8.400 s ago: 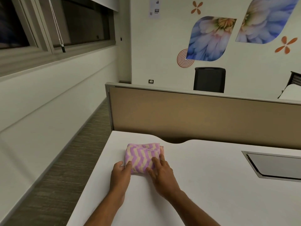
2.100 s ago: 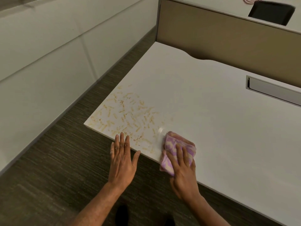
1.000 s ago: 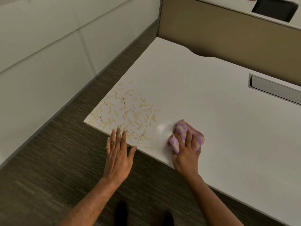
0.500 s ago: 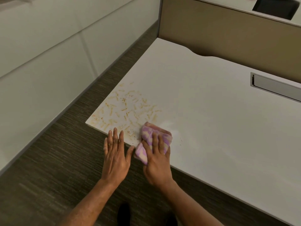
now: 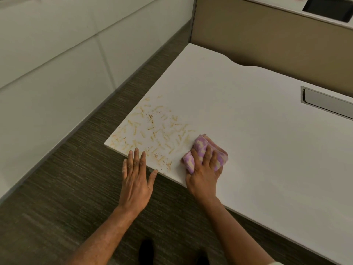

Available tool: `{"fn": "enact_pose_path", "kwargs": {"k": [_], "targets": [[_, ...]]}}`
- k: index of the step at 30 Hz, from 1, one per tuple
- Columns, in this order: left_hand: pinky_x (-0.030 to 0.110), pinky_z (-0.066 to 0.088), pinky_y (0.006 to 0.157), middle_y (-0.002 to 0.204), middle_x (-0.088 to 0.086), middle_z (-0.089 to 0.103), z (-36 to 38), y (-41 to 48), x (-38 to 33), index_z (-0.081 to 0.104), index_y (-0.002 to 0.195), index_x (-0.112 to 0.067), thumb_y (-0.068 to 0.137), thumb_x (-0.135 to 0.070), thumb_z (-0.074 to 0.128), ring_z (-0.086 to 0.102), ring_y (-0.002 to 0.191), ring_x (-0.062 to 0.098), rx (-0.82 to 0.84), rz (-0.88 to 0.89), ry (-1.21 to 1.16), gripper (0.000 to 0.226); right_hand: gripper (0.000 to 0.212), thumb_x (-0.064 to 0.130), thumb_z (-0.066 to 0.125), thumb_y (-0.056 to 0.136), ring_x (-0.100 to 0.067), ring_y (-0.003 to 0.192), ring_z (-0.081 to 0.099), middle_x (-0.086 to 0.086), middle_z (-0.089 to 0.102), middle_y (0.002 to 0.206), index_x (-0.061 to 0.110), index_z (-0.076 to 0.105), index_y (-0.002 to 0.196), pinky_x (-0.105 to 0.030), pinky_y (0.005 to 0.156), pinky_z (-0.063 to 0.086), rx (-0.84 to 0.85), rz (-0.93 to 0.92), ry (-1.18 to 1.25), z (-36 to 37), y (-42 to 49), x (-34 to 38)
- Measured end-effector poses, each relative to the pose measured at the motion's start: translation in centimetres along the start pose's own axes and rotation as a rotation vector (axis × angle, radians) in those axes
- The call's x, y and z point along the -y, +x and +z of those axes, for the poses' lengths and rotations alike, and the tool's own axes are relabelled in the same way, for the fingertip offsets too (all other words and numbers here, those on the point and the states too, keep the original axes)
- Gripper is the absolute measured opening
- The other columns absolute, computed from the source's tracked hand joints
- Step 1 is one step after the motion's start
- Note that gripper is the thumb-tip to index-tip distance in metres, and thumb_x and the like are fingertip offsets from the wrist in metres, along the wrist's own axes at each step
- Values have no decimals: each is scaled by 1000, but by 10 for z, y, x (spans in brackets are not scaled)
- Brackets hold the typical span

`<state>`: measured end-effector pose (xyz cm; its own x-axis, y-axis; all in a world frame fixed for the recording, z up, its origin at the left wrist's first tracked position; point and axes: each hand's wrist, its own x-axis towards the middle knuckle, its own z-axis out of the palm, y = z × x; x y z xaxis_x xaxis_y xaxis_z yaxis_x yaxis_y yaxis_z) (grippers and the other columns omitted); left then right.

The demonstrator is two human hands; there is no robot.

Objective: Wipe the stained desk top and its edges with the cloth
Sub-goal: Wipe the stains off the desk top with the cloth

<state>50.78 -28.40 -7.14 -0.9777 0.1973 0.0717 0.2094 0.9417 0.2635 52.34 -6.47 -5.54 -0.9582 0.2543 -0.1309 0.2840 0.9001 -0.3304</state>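
White desk top (image 5: 257,131) carries tan stains (image 5: 156,132) at its corner. Right hand (image 5: 203,174) grips the bunched cloth (image 5: 206,150) just right of the stains; left hand (image 5: 135,180), fingers straight, apparently touches the near edge. Next stroke: leftward.

Left hand (image 5: 136,180) flat, fingers straight, right hand (image 5: 205,173) to its right, fingers curled over the cloth (image 5: 200,146), forearms bare
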Motion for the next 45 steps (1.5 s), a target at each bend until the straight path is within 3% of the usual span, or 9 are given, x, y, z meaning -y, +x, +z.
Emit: {"fn": "enact_pose_path", "kwargs": {"k": [4,8,13,20,24,33,38,41,45], "targets": [[53,11,128,170,15,5,1,1,4,17,161,-7,104,-53,25,-5,159,27,-67,2,-41,73,74,49,37,100,-35,149,-32,-11,-28,166,32,0,161,-67,120,-10,35,-111,-33,10,17,36],[55,14,127,170,15,10,0,1,12,22,160,-7,106,-44,30,-1,159,28,-158,7,-66,66,80,43,35,91,-34,151,-30,-13,-24,167,31,-1,161,-68,120,-6,85,-255,-51,20,4,61],[55,13,127,170,15,6,-4,8,20,20,160,-6,104,-50,24,-3,159,28,-119,-29,-34,71,80,40,32,87,-30,153,-26,-10,-17,169,33,4,162,-64,122,-4,95,-403,-84,15,-34,35],[54,6,128,170,15,-3,-3,14,31,11,161,-8,102,-57,16,-11,158,29,-24,-65,18,77,81,40,32,86,-30,156,-15,-10,-12,170,35,2,161,-65,121,11,30,-130,-89,-13,-20,-37],[53,6,128,170,15,-2,-4,16,36,11,161,-8,102,-57,18,-10,158,29,-32,-58,20,77,76,32,48,98,-36,154,-18,-12,-17,168,34,7,162,-67,120,3,-41,1,-58,-7,26,-15],[54,12,128,170,15,5,-1,14,37,19,160,-7,104,-54,22,-4,159,28,-77,-45,-12,74,73,49,34,98,-32,151,-29,-11,-21,167,35,-2,161,-63,116,-18,41,-253,-83,21,38,64],[53,10,128,170,15,5,-3,16,35,19,160,-6,104,-54,19,-4,159,28,-80,-46,-15,74,81,38,41,91,-33,153,-26,-12,-18,168,30,3,162,-67,120,-6,84,-392,-119,20,-1,61],[54,10,128,170,14,2,-7,18,34,16,161,-7,104,-54,20,-6,158,29,-70,-55,-17,74,80,44,28,88,-32,153,-25,-12,-19,168,30,3,162,-66,121,-6,95,-368,-126,14,-31,38],[54,8,128,170,14,0,-7,20,36,14,161,-8,103,-55,15,-7,158,29,-51,-69,-4,75,92,30,50,84,-32,154,-21,-13,-16,168,33,1,162,-68,121,2,56,-157,-132,0,-58,-18]]}}
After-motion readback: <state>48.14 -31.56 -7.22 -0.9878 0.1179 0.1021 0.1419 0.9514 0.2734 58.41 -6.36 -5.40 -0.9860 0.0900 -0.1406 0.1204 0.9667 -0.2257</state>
